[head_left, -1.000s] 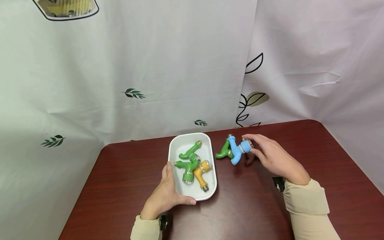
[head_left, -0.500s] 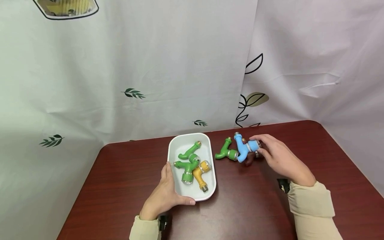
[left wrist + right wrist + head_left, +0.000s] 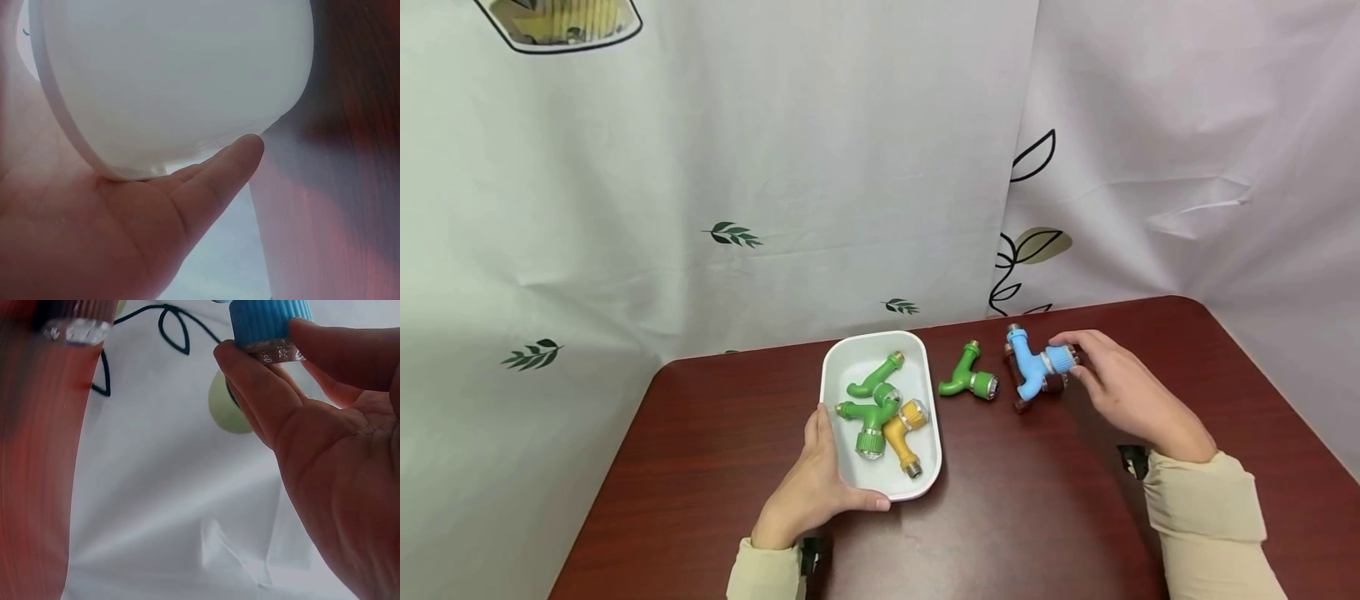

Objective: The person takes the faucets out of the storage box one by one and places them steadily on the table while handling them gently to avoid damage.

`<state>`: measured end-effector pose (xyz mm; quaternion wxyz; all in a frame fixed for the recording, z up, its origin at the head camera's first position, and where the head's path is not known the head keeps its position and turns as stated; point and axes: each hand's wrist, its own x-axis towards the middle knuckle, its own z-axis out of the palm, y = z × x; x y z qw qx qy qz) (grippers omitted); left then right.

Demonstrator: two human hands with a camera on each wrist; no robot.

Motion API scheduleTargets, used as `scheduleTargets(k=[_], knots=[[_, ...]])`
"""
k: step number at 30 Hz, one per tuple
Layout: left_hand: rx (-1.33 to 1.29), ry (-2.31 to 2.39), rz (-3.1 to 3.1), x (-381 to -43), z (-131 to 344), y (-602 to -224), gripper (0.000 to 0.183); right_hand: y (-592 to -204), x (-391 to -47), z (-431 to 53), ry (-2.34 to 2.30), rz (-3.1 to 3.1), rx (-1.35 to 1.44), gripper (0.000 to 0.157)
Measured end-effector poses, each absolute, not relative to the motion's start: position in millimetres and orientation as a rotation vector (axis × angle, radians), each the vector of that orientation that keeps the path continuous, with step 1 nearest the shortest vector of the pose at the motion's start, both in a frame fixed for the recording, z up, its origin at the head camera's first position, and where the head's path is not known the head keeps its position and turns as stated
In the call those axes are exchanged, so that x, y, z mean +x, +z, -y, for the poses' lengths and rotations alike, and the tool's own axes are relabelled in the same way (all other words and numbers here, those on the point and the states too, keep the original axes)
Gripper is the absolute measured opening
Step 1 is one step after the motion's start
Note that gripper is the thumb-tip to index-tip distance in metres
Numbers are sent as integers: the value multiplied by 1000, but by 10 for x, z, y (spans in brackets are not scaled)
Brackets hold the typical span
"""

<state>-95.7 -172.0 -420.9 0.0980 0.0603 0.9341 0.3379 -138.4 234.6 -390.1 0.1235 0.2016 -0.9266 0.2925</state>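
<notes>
One dark red desk (image 3: 1037,517) carried the white tray (image 3: 876,481), its near-left corner held in the left hand (image 3: 814,487), thumb along the near end and fingers along the left side, a grip likely meant to steady it. Right hand (image 3: 1138,398) kept a narrow grip, pinching the blue tap (image 3: 1032,367) by its ridged knob, seemingly for purchase, over the brown tap (image 3: 1056,384), contact uncertain. Lone green tap (image 3: 962,380) lay between tray and blue tap; two green taps (image 3: 871,421) and a yellow tap (image 3: 898,438) clustered inside, presumably contained by the walls.
</notes>
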Motion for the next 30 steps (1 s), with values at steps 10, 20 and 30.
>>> scheduleTargets(k=[10, 20, 30], knots=[[174, 1008, -2762, -974, 1717, -4215, 162, -3952, -1371, -2519, 803, 2688, 576, 39], [168, 1008, -2743, -953, 1723, -4208, 160, -4016, -1337, -2701, 781, 2680, 548, 40], [184, 1021, -2742, -956, 1725, -4205, 160, -4060, -1331, -2797, 779, 2725, 495, 39]])
